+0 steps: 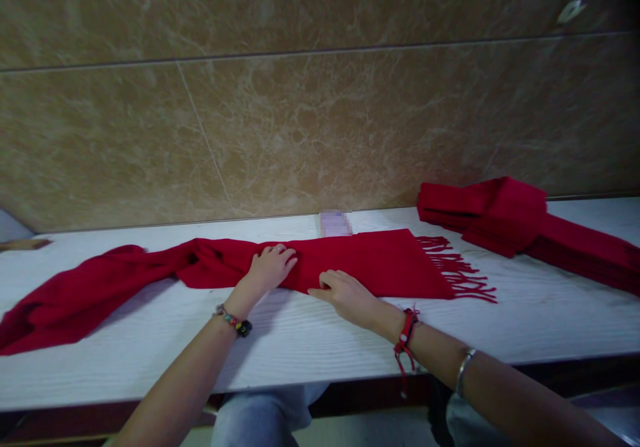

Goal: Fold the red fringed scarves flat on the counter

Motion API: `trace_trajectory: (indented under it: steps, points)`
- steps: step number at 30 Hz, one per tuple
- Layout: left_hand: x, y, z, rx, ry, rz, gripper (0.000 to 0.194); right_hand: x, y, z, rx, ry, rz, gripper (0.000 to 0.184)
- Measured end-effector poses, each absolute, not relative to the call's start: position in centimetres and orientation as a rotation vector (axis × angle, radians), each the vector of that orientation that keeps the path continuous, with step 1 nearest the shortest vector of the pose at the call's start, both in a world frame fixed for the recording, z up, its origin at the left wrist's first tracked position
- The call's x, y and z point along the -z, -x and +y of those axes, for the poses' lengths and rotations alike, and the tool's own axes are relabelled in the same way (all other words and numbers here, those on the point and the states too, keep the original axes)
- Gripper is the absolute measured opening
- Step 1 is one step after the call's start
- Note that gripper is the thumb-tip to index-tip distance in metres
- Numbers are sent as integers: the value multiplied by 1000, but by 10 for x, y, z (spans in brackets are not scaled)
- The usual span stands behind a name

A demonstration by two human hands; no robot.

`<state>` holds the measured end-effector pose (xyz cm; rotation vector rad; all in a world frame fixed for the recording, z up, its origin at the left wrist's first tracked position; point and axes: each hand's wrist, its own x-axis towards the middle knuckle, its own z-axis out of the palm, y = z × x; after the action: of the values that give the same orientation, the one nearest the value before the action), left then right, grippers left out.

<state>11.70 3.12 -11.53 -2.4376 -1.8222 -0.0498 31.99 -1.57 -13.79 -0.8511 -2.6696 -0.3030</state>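
Note:
A red scarf (370, 260) stretches lengthwise along the white tabletop. Its right part is flat and folded smooth, ending in a fringe (463, 273), while the left part is bunched and twisted. My left hand (271, 268) lies on top of the scarf near its middle, fingers extended over the cloth and holding nothing. Close by on the right, my right hand (349, 295) rests at the scarf's near edge. Its fingers are loosely bent, with the thumb apart from the forefinger, and I see no cloth gripped between them.
More folded red scarves (500, 217) are stacked at the back right, against the marbled tile wall (310, 127). A small blurred packet (335, 223) sits behind the scarf. At the far left is a brown wooden piece (25, 244). The white table (300, 360) ends in front of my knees.

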Motion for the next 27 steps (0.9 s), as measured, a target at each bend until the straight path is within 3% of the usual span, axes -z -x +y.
trace_trajectory:
  steps: [3, 5, 12, 21, 24, 27]
  points:
    - [113, -107, 28, -36, 2016, -2176, 40, 139, -320, -15, 298, 860, -2662, 22]
    - [110, -109, 24, -2, 1936, -2155, 35, 140, -319, -15, 297, 859, -2659, 23]
    - [112, -141, 24, 162, 2713, -1510, 27, 139, -319, -16, 317, 873, -2681, 23]
    - [102, -106, 20, -83, 1894, -2240, 30, 132, -318, -20, 268, 911, -2707, 23]
    - [101, -116, 22, -32, 2034, -2077, 29, 131, -318, -20, 247, 918, -2721, 22]
    - [104, -130, 32, 72, 2553, -1635, 28, 130, -318, -19, 232, 912, -2736, 22]
